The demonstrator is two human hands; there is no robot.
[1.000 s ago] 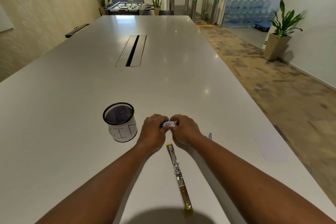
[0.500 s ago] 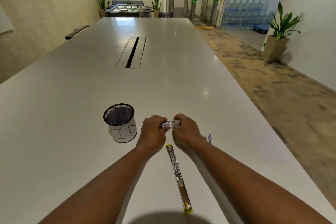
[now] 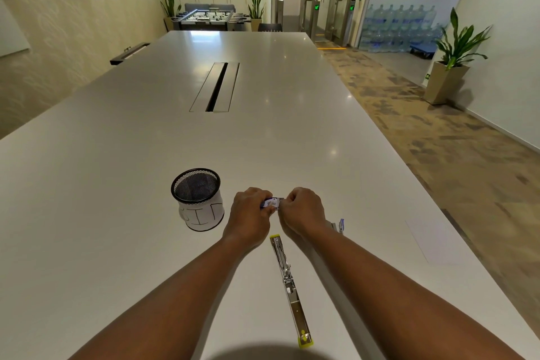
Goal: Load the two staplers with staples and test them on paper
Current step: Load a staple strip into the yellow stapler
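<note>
A yellow stapler (image 3: 289,286) lies swung fully open and flat on the white table (image 3: 117,155), between my forearms, its metal staple channel facing up. Just beyond its far end, my left hand (image 3: 248,218) and my right hand (image 3: 302,212) pinch a small blue-and-white staple box (image 3: 272,202) from either side, a little above the table. Part of a second, blue-tipped stapler (image 3: 340,225) shows behind my right wrist, mostly hidden. A white paper sheet (image 3: 432,240) lies flat near the table's right edge.
A black mesh pen cup (image 3: 197,199) with a white paper label stands just left of my left hand. A cable slot (image 3: 216,86) runs along the table's middle farther away. The table's right edge drops to a carpeted floor.
My hands have stayed together on the staple box; the fingers shifted slightly and a bit more of the box shows between them. The open stapler has not moved.
</note>
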